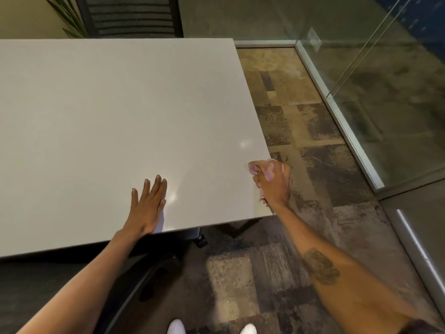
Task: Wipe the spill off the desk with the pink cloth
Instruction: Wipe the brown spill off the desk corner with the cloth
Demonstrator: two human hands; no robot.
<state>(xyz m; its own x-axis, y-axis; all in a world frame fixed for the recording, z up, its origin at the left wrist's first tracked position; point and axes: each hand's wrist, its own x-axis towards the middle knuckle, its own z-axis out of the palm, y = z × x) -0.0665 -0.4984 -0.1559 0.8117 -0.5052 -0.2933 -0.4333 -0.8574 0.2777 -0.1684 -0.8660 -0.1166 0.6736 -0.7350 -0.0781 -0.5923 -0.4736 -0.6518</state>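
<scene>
While the white desk (101, 112) filled the left and middle of the view, its broad top lay bare apart from the two hands near its front right part. Behind its far edge stood a dark slatted chair (130, 16) with a few green plant leaves (65, 18) just to its left. On the desk, near the front edge, the left hand (149, 203) lay flat, palm down, fingers spread and straight, with nothing in its grip; a pale sliver showed under the heel of the palm, too small to tell what it was. Faint shiny patches sat on the surface just right of that hand and further back toward the right edge; whether they were liquid or glare could not be told. At the front right corner of the desk the right hand (273, 182) was curled into a closed grip around the pink cloth (258, 168), which was bunched up, pressed to the desk edge, and poking out between the fingers. Beyond that lay patchy brown carpet (313, 131), then a glass wall (375, 68) in a metal floor track.
</scene>
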